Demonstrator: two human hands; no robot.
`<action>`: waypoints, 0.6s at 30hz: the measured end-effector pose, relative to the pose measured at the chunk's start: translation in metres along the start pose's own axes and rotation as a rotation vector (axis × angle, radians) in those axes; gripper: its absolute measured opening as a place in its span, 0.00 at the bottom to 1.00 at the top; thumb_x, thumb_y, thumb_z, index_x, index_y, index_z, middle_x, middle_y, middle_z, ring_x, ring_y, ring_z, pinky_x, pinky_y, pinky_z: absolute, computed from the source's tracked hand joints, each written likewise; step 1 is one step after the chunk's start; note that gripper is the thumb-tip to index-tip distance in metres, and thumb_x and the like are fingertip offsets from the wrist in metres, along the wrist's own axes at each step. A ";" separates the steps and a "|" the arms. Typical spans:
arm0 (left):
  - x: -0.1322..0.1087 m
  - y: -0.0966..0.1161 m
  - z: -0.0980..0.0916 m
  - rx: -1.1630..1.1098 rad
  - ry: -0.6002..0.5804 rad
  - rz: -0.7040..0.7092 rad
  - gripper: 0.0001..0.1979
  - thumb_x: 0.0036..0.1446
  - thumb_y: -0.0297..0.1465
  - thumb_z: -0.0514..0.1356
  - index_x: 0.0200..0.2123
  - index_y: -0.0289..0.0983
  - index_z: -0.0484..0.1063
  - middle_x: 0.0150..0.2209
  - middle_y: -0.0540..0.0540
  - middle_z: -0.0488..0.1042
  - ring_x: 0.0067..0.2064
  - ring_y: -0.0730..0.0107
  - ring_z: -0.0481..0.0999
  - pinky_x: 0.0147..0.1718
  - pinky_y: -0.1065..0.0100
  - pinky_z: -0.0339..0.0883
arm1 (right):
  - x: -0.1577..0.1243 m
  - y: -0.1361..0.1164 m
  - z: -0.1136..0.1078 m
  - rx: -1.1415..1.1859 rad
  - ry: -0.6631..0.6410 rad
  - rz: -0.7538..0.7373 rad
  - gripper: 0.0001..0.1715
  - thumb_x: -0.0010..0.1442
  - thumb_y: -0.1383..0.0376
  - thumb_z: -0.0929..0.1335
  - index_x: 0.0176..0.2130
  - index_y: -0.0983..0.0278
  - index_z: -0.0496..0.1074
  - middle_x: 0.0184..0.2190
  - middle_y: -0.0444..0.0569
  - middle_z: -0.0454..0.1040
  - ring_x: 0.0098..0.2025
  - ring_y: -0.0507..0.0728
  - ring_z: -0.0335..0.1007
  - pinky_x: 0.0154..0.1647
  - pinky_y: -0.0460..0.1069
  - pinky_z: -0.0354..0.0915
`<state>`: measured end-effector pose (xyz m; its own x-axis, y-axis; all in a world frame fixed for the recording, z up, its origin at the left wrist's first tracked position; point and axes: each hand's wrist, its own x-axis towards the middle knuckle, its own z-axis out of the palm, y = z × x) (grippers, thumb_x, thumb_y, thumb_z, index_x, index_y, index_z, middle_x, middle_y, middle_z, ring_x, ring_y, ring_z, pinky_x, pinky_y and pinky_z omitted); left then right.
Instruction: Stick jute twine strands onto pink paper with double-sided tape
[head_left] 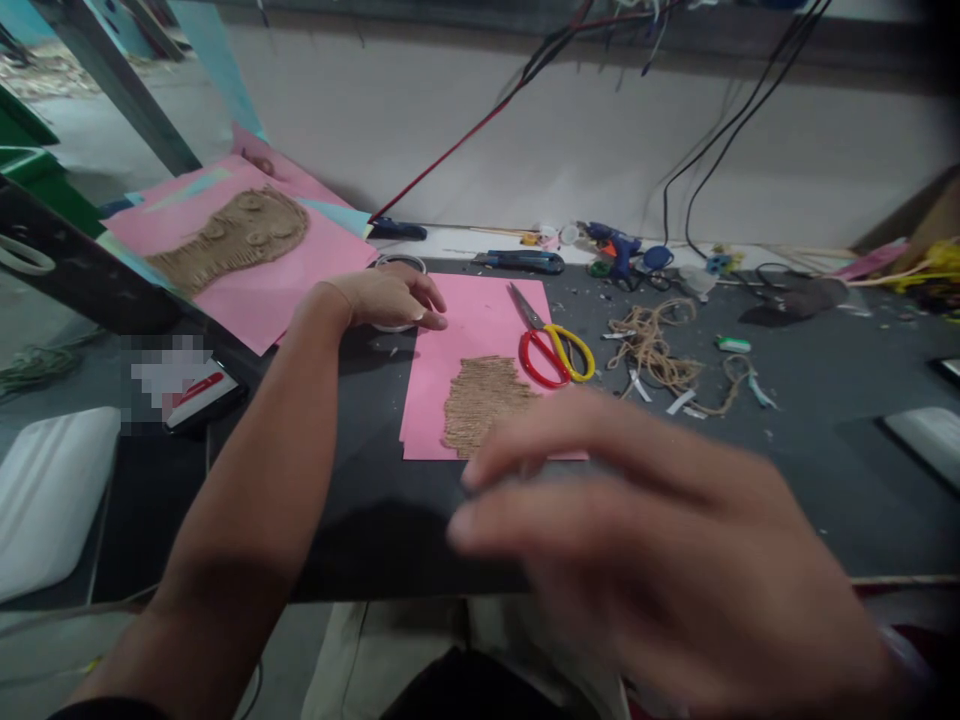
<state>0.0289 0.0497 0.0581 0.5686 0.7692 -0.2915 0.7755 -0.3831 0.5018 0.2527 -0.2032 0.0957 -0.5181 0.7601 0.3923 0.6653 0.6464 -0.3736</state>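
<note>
Two hands apart: my left hand (386, 305) rests at the edge of the pink paper (472, 330), my right hand (645, 560) hovers, blurred, nearest the twine patch (484, 405).

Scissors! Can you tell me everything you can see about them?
The scissors have grey metal blades, nearly closed, pointing up and left, and two plastic loop handles, one red, one yellow. They lie flat across the right edge of the pink paper, with the blades on the paper and the handles reaching towards the dark table. Neither the left hand nor the right hand touches them.
</note>
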 end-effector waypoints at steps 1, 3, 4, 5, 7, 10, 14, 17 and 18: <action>0.000 -0.001 0.000 0.006 -0.002 0.010 0.27 0.49 0.46 0.69 0.51 0.41 0.82 0.50 0.41 0.83 0.50 0.55 0.78 0.50 0.61 0.68 | 0.013 0.016 -0.006 0.041 0.015 0.007 0.12 0.68 0.64 0.66 0.49 0.48 0.75 0.48 0.44 0.79 0.45 0.57 0.77 0.44 0.53 0.74; 0.001 -0.003 -0.001 0.001 -0.014 0.024 0.28 0.49 0.46 0.68 0.52 0.40 0.82 0.49 0.41 0.82 0.49 0.55 0.78 0.49 0.61 0.68 | 0.027 0.059 -0.013 -0.009 -0.036 0.143 0.06 0.67 0.61 0.67 0.41 0.54 0.77 0.38 0.47 0.81 0.38 0.59 0.77 0.37 0.54 0.71; 0.002 -0.004 -0.001 -0.007 -0.024 0.027 0.29 0.49 0.47 0.68 0.52 0.40 0.81 0.48 0.40 0.82 0.48 0.55 0.78 0.47 0.61 0.68 | 0.028 0.084 -0.014 -0.074 -0.067 0.264 0.07 0.65 0.59 0.69 0.37 0.56 0.77 0.32 0.48 0.80 0.33 0.59 0.76 0.33 0.54 0.68; 0.003 -0.004 -0.001 -0.017 -0.037 0.029 0.29 0.49 0.47 0.68 0.53 0.39 0.81 0.48 0.40 0.82 0.47 0.56 0.78 0.46 0.61 0.68 | 0.026 0.108 -0.013 -0.133 -0.112 0.382 0.09 0.64 0.56 0.70 0.35 0.58 0.77 0.29 0.49 0.79 0.31 0.59 0.75 0.31 0.53 0.65; 0.004 -0.004 -0.001 -0.024 -0.055 0.040 0.30 0.50 0.48 0.67 0.53 0.39 0.81 0.47 0.40 0.82 0.46 0.57 0.78 0.44 0.62 0.68 | 0.015 0.151 -0.009 -0.177 -0.247 0.586 0.13 0.57 0.53 0.75 0.31 0.59 0.76 0.25 0.49 0.77 0.27 0.58 0.72 0.27 0.53 0.61; 0.005 0.000 0.001 0.012 -0.053 0.052 0.29 0.49 0.48 0.67 0.52 0.39 0.81 0.47 0.40 0.82 0.45 0.59 0.78 0.44 0.63 0.68 | -0.003 0.190 0.002 -0.140 -0.523 0.729 0.14 0.53 0.53 0.77 0.25 0.59 0.77 0.24 0.48 0.78 0.25 0.57 0.72 0.26 0.53 0.61; 0.008 0.006 0.005 0.050 -0.072 0.066 0.28 0.49 0.48 0.67 0.51 0.40 0.81 0.47 0.42 0.83 0.46 0.59 0.78 0.44 0.64 0.67 | -0.009 0.203 0.012 -0.079 -0.634 0.667 0.14 0.59 0.57 0.71 0.26 0.60 0.79 0.23 0.49 0.78 0.25 0.57 0.71 0.26 0.53 0.61; 0.010 0.007 0.009 0.066 -0.093 0.088 0.27 0.50 0.48 0.67 0.51 0.41 0.81 0.47 0.42 0.83 0.47 0.58 0.79 0.45 0.64 0.67 | -0.008 0.202 0.010 -0.065 -0.618 0.614 0.13 0.58 0.58 0.70 0.26 0.60 0.78 0.23 0.48 0.77 0.24 0.55 0.70 0.24 0.51 0.59; 0.011 0.008 0.010 0.074 -0.095 0.092 0.28 0.50 0.48 0.67 0.51 0.40 0.81 0.47 0.42 0.83 0.47 0.58 0.79 0.45 0.64 0.67 | -0.008 0.201 0.007 -0.050 -0.613 0.614 0.12 0.57 0.58 0.70 0.25 0.60 0.77 0.22 0.48 0.76 0.24 0.55 0.69 0.23 0.51 0.59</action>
<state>0.0439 0.0500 0.0508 0.6586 0.6787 -0.3248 0.7352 -0.4887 0.4697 0.3868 -0.0790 0.0115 -0.2483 0.8848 -0.3944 0.9375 0.1170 -0.3279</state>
